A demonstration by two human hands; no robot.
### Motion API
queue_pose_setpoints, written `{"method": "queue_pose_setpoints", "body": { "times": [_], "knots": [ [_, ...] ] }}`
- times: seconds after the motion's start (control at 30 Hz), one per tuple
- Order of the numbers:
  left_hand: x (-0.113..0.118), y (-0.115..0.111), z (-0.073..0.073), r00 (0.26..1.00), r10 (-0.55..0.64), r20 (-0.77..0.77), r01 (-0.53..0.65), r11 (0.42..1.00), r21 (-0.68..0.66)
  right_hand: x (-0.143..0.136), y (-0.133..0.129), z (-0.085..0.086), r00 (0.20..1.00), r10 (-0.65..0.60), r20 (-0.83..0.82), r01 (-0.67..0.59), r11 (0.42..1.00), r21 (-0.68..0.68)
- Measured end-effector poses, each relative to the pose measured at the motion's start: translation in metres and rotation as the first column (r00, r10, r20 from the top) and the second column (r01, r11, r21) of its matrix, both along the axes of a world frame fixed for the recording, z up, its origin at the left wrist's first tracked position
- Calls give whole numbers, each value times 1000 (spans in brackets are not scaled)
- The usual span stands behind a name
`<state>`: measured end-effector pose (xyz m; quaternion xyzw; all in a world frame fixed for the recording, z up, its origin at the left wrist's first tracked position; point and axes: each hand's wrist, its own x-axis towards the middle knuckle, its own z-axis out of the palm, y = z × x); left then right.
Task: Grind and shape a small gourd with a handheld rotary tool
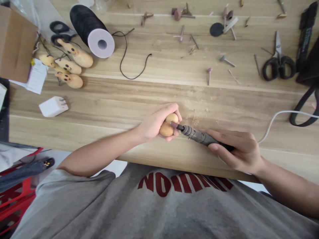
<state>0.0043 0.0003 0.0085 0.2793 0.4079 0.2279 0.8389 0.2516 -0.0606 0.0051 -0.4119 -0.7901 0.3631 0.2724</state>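
Note:
A small tan gourd with two rounded lobes rests in my left hand, whose fingers curl round its far side. My right hand is closed round a grey rotary tool. The tool's brownish tip lies at the narrow waist of the gourd and seems to touch it. Fine shavings are scattered on the wooden table just beyond the tool.
Several gourds with drawn faces, a black thread spool and a white plug are on the left. Loose grinding bits and scissors lie beyond my hands. A white cable runs right across the wooden table.

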Motion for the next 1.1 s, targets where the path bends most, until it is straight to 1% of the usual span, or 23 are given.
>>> {"method": "queue_pose_setpoints", "body": {
  "times": [0.07, 0.2, 0.3, 0.47, 0.57, 0.7, 0.83, 0.97, 1.1],
  "knots": [
    [0, 0, 0, 1000, 2, 14, -2, 1000, 5, 0, -1, 0, 1000, -23, 3, 23, 1000, -4],
    [0, 0, -1, 1000, 27, 15, -27, 999, 19, 1, 0, -1, 1000, 14, -10, -14, 999, 29],
    [-1, -1, -3, 1000, 25, 15, -25, 999, 45, 1, 1, 0, 1000, -3, -4, 3, 999, 50],
    [-1, -3, -5, 1000, 14, 22, -16, 996, 83, -1, 3, 2, 999, 49, 4, -49, 998, 50],
    [-2, -3, -6, 1000, 5, 26, -8, 994, 113, -1, 3, 2, 1000, 22, 1, -22, 997, 71],
    [-2, -4, -7, 999, -8, 49, 1, 991, 137, -2, 3, 2, 999, 39, -10, -38, 996, 81],
    [-2, -5, -7, 999, -10, 45, 3, 988, 156, -2, 3, 2, 1000, -13, -14, 14, 997, 78],
    [-2, -6, -7, 999, -17, 45, 10, 989, 151, -2, 2, 1, 999, 28, -15, -27, 997, 75],
    [-2, -7, -9, 999, -2, 39, -4, 987, 158, -2, 2, 2, 1000, -5, -7, 6, 996, 85]
  ]
}}
